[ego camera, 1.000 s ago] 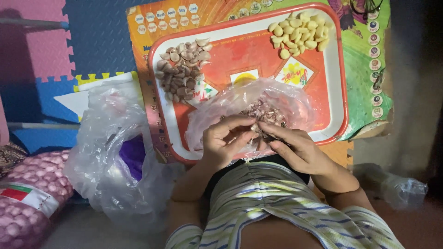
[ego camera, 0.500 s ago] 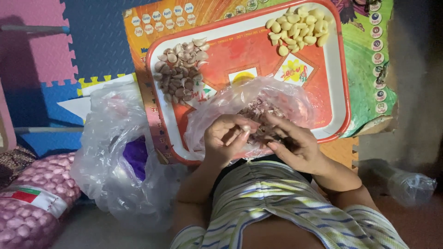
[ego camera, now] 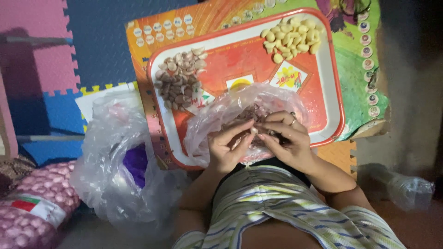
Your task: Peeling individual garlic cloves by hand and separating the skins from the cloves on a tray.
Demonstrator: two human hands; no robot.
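Note:
My left hand (ego camera: 230, 145) and my right hand (ego camera: 281, 138) meet over the near edge of a red tray (ego camera: 332, 87) with a white rim. Together the fingers pinch one small garlic clove (ego camera: 253, 131). Just behind my hands lies a clear plastic bag (ego camera: 217, 120) with unpeeled cloves inside. On the tray, a heap of papery garlic skins (ego camera: 180, 78) sits at the far left. A pile of pale peeled cloves (ego camera: 291, 39) sits at the far right. A ring shows on my right hand.
A crumpled clear bag (ego camera: 115, 166) with something purple inside lies left of me. A pink mesh sack of garlic (ego camera: 27, 212) is at the lower left. Coloured foam floor tiles (ego camera: 41, 55) and a printed mat (ego camera: 364, 78) lie under the tray. A plastic bottle (ego camera: 406, 191) rests at right.
The view has shifted slightly. My hands stay together at the bag and the fingers have turned the clove between them.

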